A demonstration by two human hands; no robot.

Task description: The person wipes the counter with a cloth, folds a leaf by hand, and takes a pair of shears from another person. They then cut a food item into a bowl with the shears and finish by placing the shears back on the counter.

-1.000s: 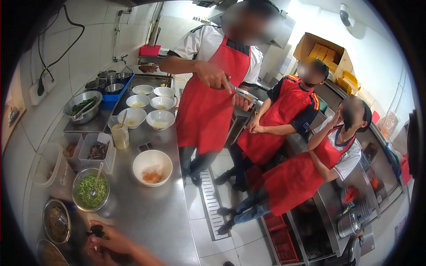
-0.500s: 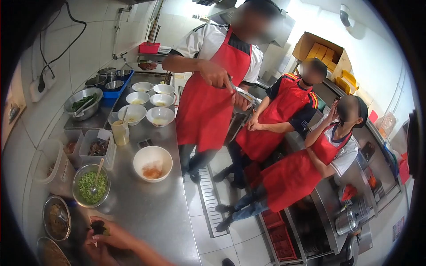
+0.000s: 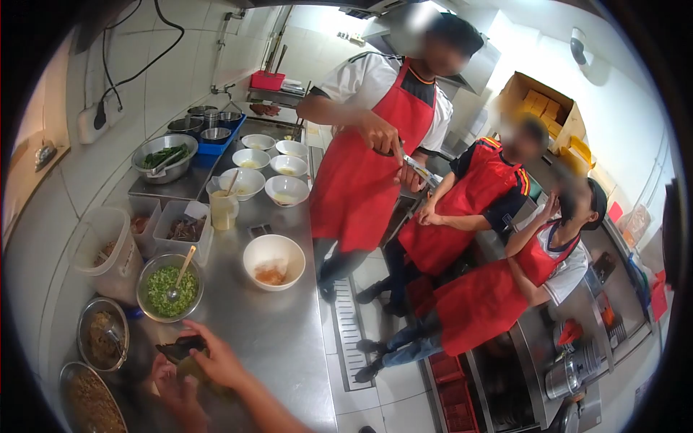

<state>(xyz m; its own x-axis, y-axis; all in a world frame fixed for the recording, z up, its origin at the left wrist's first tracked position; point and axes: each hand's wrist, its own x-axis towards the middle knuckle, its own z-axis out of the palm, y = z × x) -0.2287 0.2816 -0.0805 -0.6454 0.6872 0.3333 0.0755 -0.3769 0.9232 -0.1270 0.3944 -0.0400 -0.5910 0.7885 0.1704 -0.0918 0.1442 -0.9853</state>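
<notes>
Where fingers (image 3: 210,339) cover it, dark item (image 3: 177,350) unclear.

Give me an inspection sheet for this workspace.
Surface: shiny steel counter.
Job's things: thin dark piece, identity unclear.
Clutter: large round white bowl with orange-brown contents; round metal bowl of chopped greens with a spoon; six small white bowls.
Grippers: bare right hand holds the dark piece; bare left hand close by, contact unclear.
Cables: black cable, plugged in at the tiled wall.
Surroundings: three people in red aprons standing beyond the counter's edge.
</notes>
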